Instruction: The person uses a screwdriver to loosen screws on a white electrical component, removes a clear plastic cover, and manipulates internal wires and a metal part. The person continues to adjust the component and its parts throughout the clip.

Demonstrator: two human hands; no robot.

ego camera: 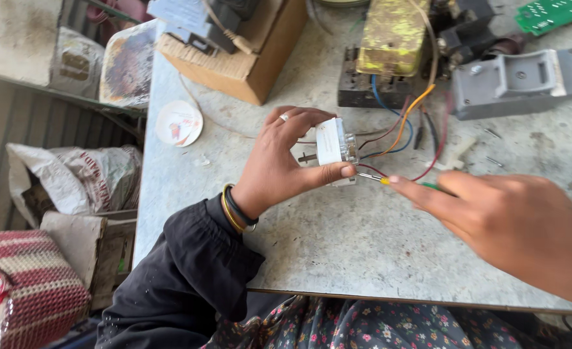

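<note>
A small white electrical switch module (pixel 335 147) with a clear plastic side sits near the middle of a worn grey table (pixel 338 245), propped on edge. The left hand (pixel 286 161) pinches it between thumb below and fingers above, apparently to steady it and keep its wired face turned toward the right. Red, brown, blue and orange wires (pixel 399 132) run from that face back to a dark base under a yellow-stained box (pixel 392 35). The right hand (pixel 512 226) closes its grip on a thin screwdriver (pixel 389 181) with a yellow and green handle, its metal tip touching the module's lower corner where a red wire enters.

Behind the module stands an open cardboard box (pixel 247 61) holding a grey device. A round white sticker with a red and orange picture (pixel 179 123) lies flat near the table's left edge. At right rests a grey moulded housing (pixel 519 81), with a green circuit board (pixel 551 14) beyond. Left of the table sit crumpled printed sacks (pixel 79 178) and a red striped woven bag (pixel 31 284).
</note>
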